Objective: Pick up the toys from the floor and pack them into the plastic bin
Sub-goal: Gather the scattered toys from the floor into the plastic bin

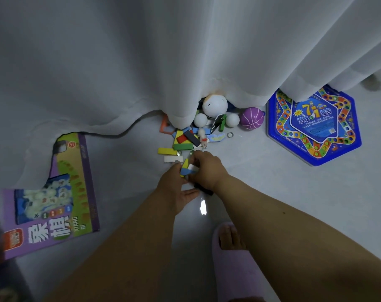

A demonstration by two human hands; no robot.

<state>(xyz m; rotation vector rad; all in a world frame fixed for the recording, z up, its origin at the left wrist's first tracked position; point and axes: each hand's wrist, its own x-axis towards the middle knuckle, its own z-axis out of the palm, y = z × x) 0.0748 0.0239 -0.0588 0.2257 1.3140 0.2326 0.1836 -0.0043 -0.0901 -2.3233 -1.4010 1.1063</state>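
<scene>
My left hand (176, 188) and my right hand (207, 168) meet low over the floor, together gripping a small bundle of coloured wooden blocks (188, 168), blue, yellow and white. A black block (203, 189) lies under my right wrist. Beyond the hands lie a white block (173, 159), a yellow block (166, 151), a green block (182, 146) and a heap of more blocks (185, 137). A white doll head (214, 105), two white balls (200, 120) (232, 120) and a purple ball (251, 118) sit at the curtain's hem. No plastic bin is in view.
A white curtain (185, 51) hangs across the top and drapes onto the floor. A purple game box (54, 197) lies at the left, a blue hexagonal game tin (313, 127) at the right. My foot in a pink slipper (235, 264) stands below my right arm.
</scene>
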